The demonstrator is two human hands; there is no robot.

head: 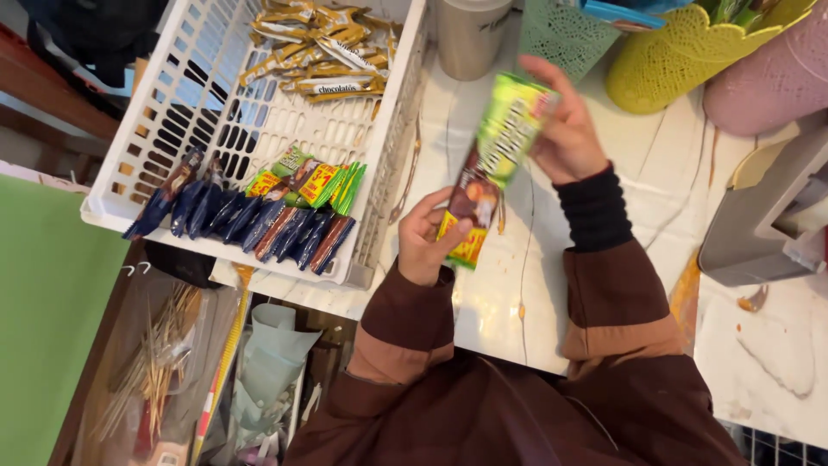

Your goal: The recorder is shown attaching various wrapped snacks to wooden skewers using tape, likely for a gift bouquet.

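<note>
Snack bar (493,164) beside stocked white basket (164,95)

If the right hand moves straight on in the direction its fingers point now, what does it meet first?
The right hand, holding the top of the green snack packet, points up and left in the picture. Probably the grey metal cup comes first, beside the white basket; depth is unclear.

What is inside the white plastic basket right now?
The white plastic basket holds gold wrapped bars at its far end and dark blue packets with green packets at its near end. Anything beneath them is hidden.
</note>
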